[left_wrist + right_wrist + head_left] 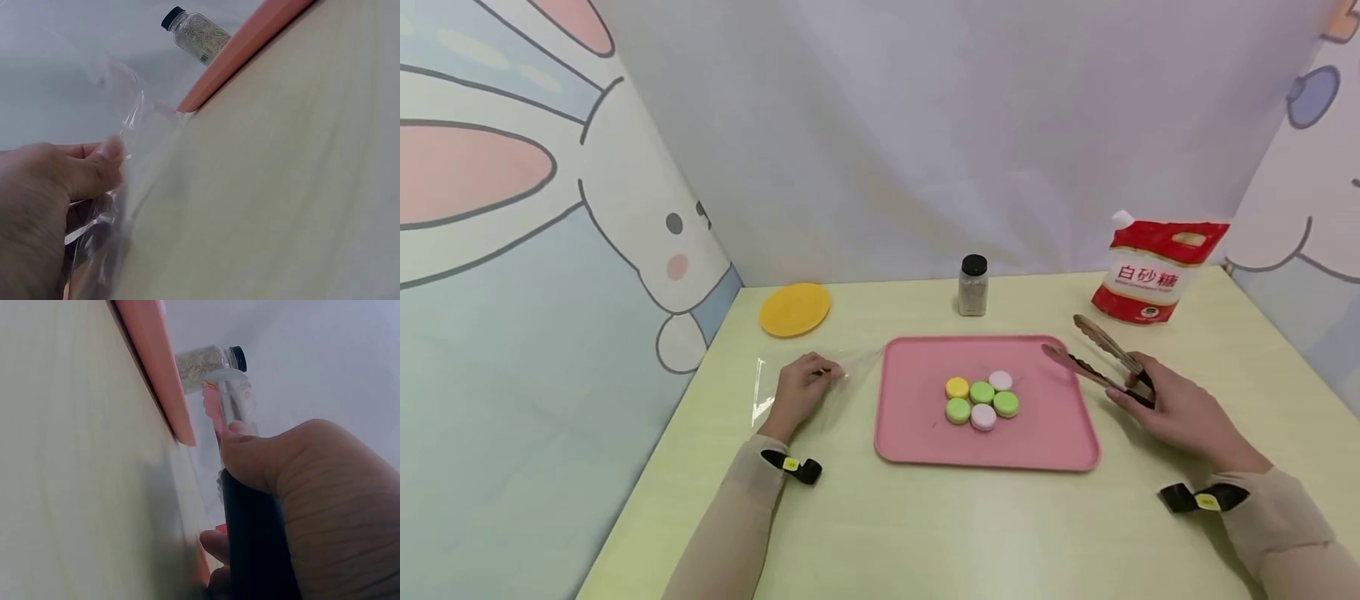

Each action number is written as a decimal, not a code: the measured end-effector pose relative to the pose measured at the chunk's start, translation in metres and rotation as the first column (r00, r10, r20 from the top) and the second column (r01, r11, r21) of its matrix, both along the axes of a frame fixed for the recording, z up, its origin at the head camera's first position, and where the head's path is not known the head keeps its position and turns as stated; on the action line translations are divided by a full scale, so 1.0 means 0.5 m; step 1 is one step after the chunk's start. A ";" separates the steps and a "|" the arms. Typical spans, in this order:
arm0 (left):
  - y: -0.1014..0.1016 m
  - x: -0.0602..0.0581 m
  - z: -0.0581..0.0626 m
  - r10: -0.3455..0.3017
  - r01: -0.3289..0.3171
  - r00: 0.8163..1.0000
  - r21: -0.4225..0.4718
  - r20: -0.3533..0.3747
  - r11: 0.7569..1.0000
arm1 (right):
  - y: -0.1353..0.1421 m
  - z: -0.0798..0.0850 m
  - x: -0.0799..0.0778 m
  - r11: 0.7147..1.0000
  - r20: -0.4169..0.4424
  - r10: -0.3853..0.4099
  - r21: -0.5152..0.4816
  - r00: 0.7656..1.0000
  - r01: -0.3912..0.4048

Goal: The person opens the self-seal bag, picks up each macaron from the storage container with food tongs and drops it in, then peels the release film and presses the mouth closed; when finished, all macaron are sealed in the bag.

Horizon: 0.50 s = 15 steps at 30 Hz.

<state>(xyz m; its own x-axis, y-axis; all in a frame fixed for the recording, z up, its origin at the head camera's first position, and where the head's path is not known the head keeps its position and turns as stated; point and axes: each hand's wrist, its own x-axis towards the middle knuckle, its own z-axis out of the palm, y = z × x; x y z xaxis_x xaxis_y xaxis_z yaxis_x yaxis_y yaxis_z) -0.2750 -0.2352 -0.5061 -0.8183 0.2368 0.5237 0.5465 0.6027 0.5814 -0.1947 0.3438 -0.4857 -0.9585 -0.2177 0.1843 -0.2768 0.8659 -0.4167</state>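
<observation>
My left hand [805,392] pinches a clear plastic bag [134,119] between thumb and fingers, left of the pink tray [917,446]. In the head view the thin bag spreads around that hand, low over the table. At the tray's right side my right hand [1183,417] grips metal tongs [1101,340] by their dark handles. The tong arms are spread apart, and one tip overlaps the tray's upper right corner. On the tray lie several macarons in a cluster: one yellow macaron [957,387], green macarons [982,392] and pale pink macarons [983,417].
Behind the tray stands a clear jar [972,298] with a black lid. A red and white sugar pouch [1150,275] stands at the back right. An orange plate [795,310] lies at the back left. Curtains [925,150] printed with cartoon animals at the sides enclose the table.
</observation>
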 end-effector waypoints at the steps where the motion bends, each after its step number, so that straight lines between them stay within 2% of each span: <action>1: 0.001 -0.001 0.000 0.003 -0.003 1.000 0.016 0.017 1.000 | 0.001 0.001 0.000 1.000 -0.019 0.005 0.003 1.000 -0.005; 4: 0.004 -0.002 0.001 0.011 -0.018 0.996 0.072 0.093 0.997 | 0.000 0.003 0.000 1.000 -0.066 0.020 0.011 0.998 -0.020; 10: 0.004 0.011 0.004 0.075 -0.102 0.979 0.138 0.191 0.985 | -0.022 0.006 0.005 0.999 -0.049 0.041 -0.006 0.998 -0.042; 13: 0.004 0.016 0.007 0.098 -0.112 0.976 0.058 0.196 0.992 | -0.033 0.007 0.007 0.999 -0.020 0.049 -0.016 0.999 -0.049; 15: 0.005 0.017 0.012 0.106 -0.101 0.981 -0.035 0.161 0.994 | -0.036 0.007 0.008 0.998 0.001 0.049 -0.026 0.999 -0.048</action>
<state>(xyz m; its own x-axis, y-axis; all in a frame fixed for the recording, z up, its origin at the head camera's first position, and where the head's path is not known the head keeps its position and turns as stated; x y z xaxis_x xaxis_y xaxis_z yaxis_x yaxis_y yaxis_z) -0.2666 -0.2327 -0.5002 -0.9127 0.1585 0.3766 0.3801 0.6675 0.6402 -0.1904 0.3257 -0.4821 -0.9471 -0.2591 0.1891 -0.3176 0.8405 -0.4389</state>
